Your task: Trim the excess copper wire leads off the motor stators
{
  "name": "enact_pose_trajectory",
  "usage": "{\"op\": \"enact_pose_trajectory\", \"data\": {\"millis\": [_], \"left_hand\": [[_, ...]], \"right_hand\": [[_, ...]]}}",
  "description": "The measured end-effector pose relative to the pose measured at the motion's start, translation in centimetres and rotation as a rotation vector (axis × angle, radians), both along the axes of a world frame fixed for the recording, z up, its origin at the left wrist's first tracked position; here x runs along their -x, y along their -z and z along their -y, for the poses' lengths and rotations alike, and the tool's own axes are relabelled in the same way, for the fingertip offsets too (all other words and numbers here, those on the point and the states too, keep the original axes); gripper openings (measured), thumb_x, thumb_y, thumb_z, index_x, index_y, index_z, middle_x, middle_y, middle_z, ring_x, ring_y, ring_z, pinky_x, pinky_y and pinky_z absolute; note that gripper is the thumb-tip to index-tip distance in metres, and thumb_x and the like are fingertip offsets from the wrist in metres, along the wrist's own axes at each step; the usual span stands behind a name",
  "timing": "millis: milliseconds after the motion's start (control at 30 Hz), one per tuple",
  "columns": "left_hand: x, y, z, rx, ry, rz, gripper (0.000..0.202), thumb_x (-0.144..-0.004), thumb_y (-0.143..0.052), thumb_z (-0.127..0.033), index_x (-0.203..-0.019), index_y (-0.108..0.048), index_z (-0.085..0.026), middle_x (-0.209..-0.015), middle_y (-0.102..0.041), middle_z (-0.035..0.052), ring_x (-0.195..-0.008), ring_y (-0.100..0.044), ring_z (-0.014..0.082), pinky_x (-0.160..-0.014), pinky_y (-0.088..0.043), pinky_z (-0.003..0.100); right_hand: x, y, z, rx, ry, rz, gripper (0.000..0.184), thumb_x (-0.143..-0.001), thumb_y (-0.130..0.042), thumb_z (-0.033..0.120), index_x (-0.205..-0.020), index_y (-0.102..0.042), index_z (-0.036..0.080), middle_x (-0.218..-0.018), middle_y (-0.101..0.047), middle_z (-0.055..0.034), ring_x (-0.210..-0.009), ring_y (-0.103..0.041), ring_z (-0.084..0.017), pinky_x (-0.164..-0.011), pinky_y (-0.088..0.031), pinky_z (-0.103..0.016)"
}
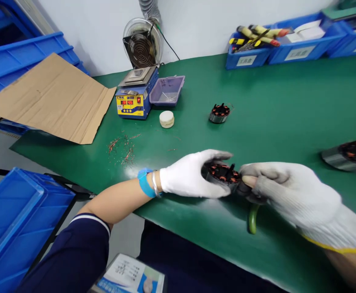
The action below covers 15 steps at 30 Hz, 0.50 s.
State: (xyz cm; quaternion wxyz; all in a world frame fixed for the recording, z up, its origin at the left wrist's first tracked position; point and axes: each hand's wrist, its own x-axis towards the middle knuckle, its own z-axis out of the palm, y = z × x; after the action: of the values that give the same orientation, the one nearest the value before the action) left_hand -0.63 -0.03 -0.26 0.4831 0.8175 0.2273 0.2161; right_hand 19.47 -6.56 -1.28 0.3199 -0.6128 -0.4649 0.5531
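My left hand (193,175), in a white glove, grips a motor stator (222,174) with copper windings just above the green mat (275,118). My right hand (291,191), also gloved, holds a dark tool with a green handle (252,217) against the stator's right side. A second stator (219,113) stands on the mat farther back. At the right edge a third stator (349,154) lies blurred.
A yellow-and-blue solder pot (134,95) with a fan (141,42) behind it stands at the back left, beside a purple tray (167,90) and a white round tin (166,119). Copper wire scraps (123,147) lie nearby. Cardboard (52,97) covers blue crates; blue tool bins (257,47) line the back.
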Motion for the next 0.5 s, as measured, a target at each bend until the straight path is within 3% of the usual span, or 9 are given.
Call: {"op": "enact_pose_trajectory", "data": {"millis": [100,167,233,300,367,400,500], "left_hand": [[-0.4,1.1,-0.7,-0.279,-0.074,-0.078,0.061,-0.069,-0.069,-0.031,-0.125,-0.054,-0.013,-0.122,-0.064,0.0146,-0.113,-0.062,0.0291,-0.104,-0.047,0.045],[-0.4,1.6,-1.0,-0.381,-0.091,-0.109,0.065,-0.069,-0.067,-0.029,-0.130,-0.052,-0.012,-0.124,-0.064,0.0147,-0.115,-0.061,0.0298,-0.104,-0.047,0.045],[-0.5,2.1,-1.2,-0.374,-0.094,-0.153,0.069,-0.071,-0.066,-0.030,-0.135,-0.048,-0.012,-0.126,-0.063,0.0140,-0.115,-0.062,0.0291,-0.103,-0.048,0.043],[-0.5,2.5,-1.3,-0.343,-0.083,-0.194,0.072,-0.071,-0.066,-0.030,-0.137,-0.046,-0.013,-0.130,-0.062,0.0133,-0.117,-0.061,0.0286,-0.103,-0.048,0.042],[-0.5,2.7,-1.4,-0.318,-0.076,-0.213,0.072,-0.071,-0.066,-0.029,-0.138,-0.045,-0.013,-0.133,-0.060,0.0131,-0.121,-0.059,0.0277,-0.105,-0.047,0.039],[-0.5,2.7,-1.5,-0.315,-0.072,-0.215,0.072,-0.071,-0.065,-0.029,-0.137,-0.046,-0.013,-0.133,-0.060,0.0130,-0.120,-0.059,0.0271,-0.104,-0.047,0.038],[-0.4,2.3,-1.7,-0.352,-0.041,-0.246,0.060,-0.071,-0.064,-0.030,-0.128,-0.054,-0.013,-0.119,-0.065,0.0118,-0.109,-0.064,0.0257,-0.096,-0.051,0.036]], "right_hand": [[0.0,0.2,-0.7,0.126,0.007,-0.013,0.043,-0.062,-0.065,0.059,-0.068,-0.053,0.018,-0.059,-0.057,-0.0051,-0.049,-0.046,-0.012,-0.049,-0.038,-0.027],[-0.2,0.2,-1.0,0.120,-0.050,0.183,0.042,-0.066,-0.058,0.060,-0.071,-0.055,0.018,-0.065,-0.061,-0.0064,-0.054,-0.052,-0.016,-0.053,-0.041,-0.030],[-0.5,0.1,-1.1,-0.035,-0.111,0.565,0.043,-0.071,-0.052,0.060,-0.084,-0.063,0.020,-0.079,-0.067,-0.0085,-0.068,-0.060,-0.023,-0.060,-0.045,-0.035],[-0.6,0.1,-1.3,-0.357,-0.203,0.921,0.046,-0.076,-0.050,0.054,-0.100,-0.067,0.019,-0.097,-0.070,-0.0113,-0.084,-0.063,-0.028,-0.074,-0.048,-0.043],[-0.4,0.2,-1.6,-0.665,-0.373,1.122,0.037,-0.083,-0.047,0.041,-0.100,-0.069,0.016,-0.098,-0.070,-0.0131,-0.083,-0.062,-0.027,-0.093,-0.044,-0.048],[-0.3,0.2,-1.7,-0.748,-0.473,1.188,0.032,-0.086,-0.044,0.033,-0.094,-0.069,0.016,-0.091,-0.070,-0.0125,-0.077,-0.062,-0.025,-0.099,-0.040,-0.049],[-0.7,-0.1,-2.0,-0.708,-0.661,1.331,0.034,-0.088,-0.037,0.021,-0.076,-0.069,0.018,-0.074,-0.068,-0.0082,-0.064,-0.058,-0.021,-0.103,-0.037,-0.049]]}}
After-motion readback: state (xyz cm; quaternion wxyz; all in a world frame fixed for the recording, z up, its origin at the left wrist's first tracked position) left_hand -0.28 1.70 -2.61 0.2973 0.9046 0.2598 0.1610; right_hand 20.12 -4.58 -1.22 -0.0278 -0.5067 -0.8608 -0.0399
